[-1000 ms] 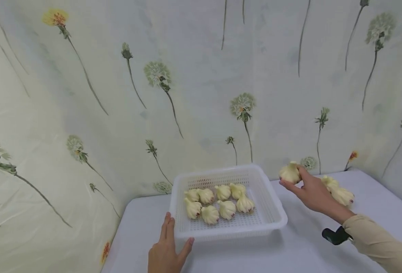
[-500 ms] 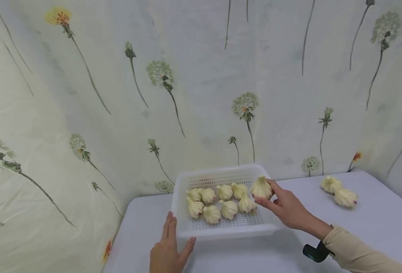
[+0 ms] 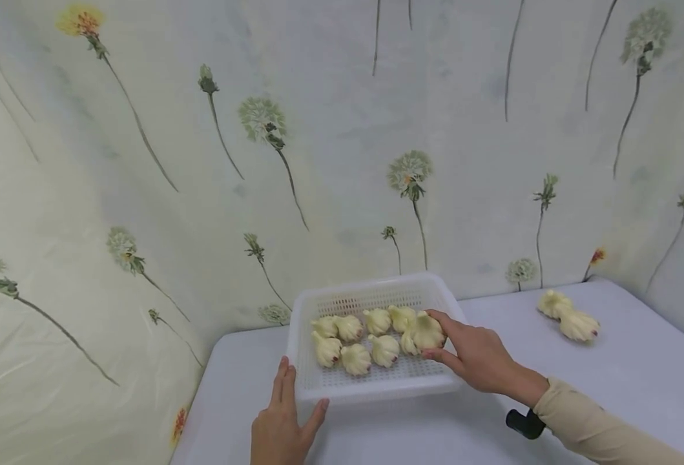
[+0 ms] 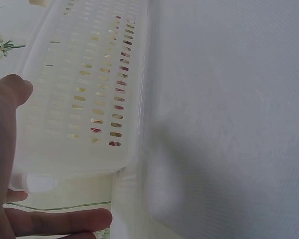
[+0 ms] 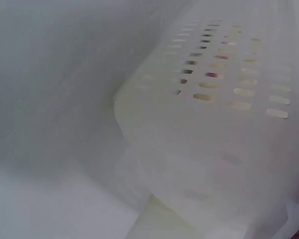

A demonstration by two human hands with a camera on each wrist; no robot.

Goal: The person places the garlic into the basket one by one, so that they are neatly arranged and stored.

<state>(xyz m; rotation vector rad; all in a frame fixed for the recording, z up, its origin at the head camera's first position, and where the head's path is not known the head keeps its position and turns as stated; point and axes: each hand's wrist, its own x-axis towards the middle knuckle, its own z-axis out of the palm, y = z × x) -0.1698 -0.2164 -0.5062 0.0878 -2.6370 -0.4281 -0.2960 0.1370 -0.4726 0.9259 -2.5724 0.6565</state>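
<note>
A white perforated plastic basket [image 3: 376,392] holds several pale garlic bulbs [image 3: 356,359], grouped toward its left and middle. My right hand [image 3: 484,358] reaches over the basket's right side and pinches one garlic bulb [image 3: 427,330] between thumb and fingers. That bulb overlaps another at the right end of the group. My left hand [image 3: 280,423] lies at the basket's near left corner, thumb by the front rim and straight fingers along the left side. In the left wrist view its thumb [image 4: 17,89] touches the basket's rim. The right wrist view shows only the basket wall [image 5: 189,139] from outside.
Two more garlic bulbs [image 3: 577,325] lie together on the white-covered table [image 3: 626,368] at the right. A curtain [image 3: 342,161] with a dandelion print hangs right behind the table. A dark camera [image 3: 526,423] sits under the right wrist.
My right hand has carried the garlic bulb leftward from beside the basket to over it, then lowered it toward the other bulbs. The left hand stays at the basket's corner.
</note>
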